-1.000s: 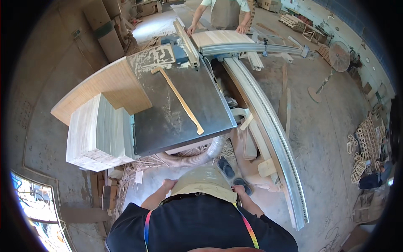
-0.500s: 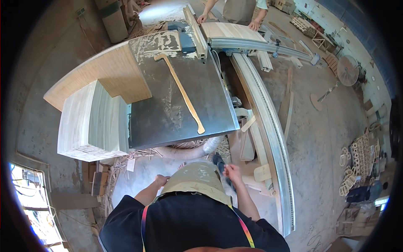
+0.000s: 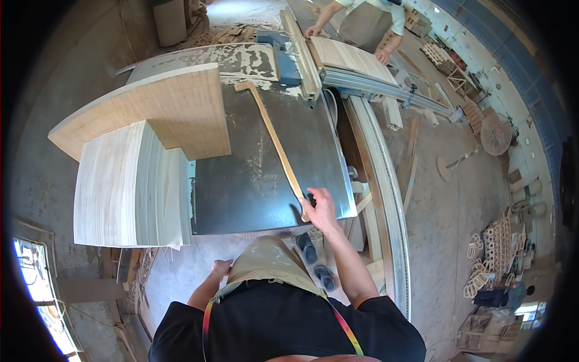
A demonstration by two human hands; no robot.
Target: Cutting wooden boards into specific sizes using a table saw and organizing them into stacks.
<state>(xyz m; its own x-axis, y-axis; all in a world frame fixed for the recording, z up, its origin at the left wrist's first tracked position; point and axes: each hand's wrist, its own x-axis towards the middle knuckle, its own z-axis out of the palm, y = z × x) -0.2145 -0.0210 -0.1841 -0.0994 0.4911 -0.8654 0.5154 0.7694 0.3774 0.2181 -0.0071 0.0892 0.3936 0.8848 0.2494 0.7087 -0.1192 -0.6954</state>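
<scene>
The wooden stick (image 3: 278, 145) is laid flat on the dark table top (image 3: 235, 190), its hooked far end directed away from the person and its widened near end placed close to the near edge of the table. The right hand (image 3: 321, 211) is positioned at this near end, on its right side, with the thumb overlapping the wood. Contact at the thumb appears to be made, but cannot be confirmed from this view. The fingers of the right hand are bent and held moderately apart from the thumb; the stick is not enclosed by them. The remaining length of the stick is extended forward and to the left of the hand.

The left hand (image 3: 222, 266) is held low beside the left side of the apron (image 3: 265, 259), well apart from the stick. Its fingers are curled; whether anything is gripped cannot be told.

To the left of the stick, a stack of pale boards (image 3: 108, 187) is located at the table edge, with a brown panel (image 3: 175, 108) stood upright behind it. To the right, the table is flanked by a long metal rail (image 3: 389, 187). Beyond the table, a light board (image 3: 350, 60) is touched by a co-worker's hands.
</scene>
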